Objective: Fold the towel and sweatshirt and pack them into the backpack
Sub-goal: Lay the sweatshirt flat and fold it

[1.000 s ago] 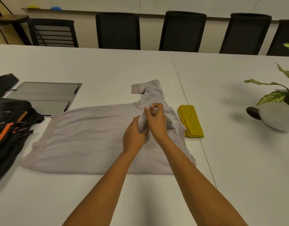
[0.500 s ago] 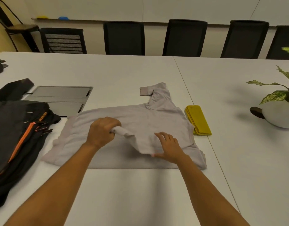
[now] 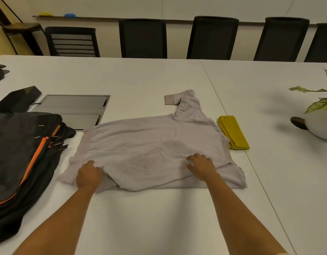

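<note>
1. white table [image 3: 140, 78] with a seam right of centre; black office chairs [image 3: 142, 38] line the far edge.
2. pale lilac cotton sweatshirt [image 3: 149, 140] lies flat at mid-table.
3. left hand [image 3: 89, 174] grips its near-left fabric; right hand [image 3: 202, 165] presses flat on it; hands apart.
4. folded mustard-yellow towel [image 3: 233, 132] just beside the sweatshirt's right edge; black backpack with orange zip [image 3: 17, 153] at left.

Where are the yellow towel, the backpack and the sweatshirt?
towel [image 3: 233, 132], head view, middle of its folded top.
backpack [image 3: 17, 144], head view, dark panel left of the orange zip.
sweatshirt [image 3: 149, 137], head view, middle of its body.
</note>
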Demonstrator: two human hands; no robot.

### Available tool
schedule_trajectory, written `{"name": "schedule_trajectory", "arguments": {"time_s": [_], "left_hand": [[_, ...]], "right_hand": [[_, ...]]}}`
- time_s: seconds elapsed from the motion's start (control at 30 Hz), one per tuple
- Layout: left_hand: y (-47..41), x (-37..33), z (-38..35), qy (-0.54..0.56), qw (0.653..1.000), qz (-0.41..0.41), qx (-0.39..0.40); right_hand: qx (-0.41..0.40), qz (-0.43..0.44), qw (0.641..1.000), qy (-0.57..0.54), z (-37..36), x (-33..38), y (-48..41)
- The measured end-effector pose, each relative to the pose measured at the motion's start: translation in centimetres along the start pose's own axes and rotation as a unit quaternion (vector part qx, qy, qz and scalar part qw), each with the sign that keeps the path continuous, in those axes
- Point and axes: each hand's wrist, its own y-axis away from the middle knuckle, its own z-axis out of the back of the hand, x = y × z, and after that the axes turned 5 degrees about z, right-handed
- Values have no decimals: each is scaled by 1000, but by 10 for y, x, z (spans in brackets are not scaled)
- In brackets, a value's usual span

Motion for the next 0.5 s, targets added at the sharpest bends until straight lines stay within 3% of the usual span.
{"name": "schedule_trajectory", "arguments": {"time_s": [0.07, 0.13, 0.23, 0.4, 0.5], "left_hand": [[-2, -4, -6, 67, 988, 123, 67], [1, -7, -7, 81, 975, 175, 105], [-3, -2, -8, 84, 971, 189, 123], [-28, 17, -3, 81, 944, 194, 255], [-27, -2, 21, 132, 934, 227, 241]], "right_hand": [[-4, -2, 1000, -19, -3, 9, -3], [1, 0, 1000, -24, -9, 16, -4], [8, -5, 1000, -29, -16, 23, -3], [37, -13, 999, -36, -24, 26, 1], [38, -19, 999, -31, -28, 26, 3]]}}
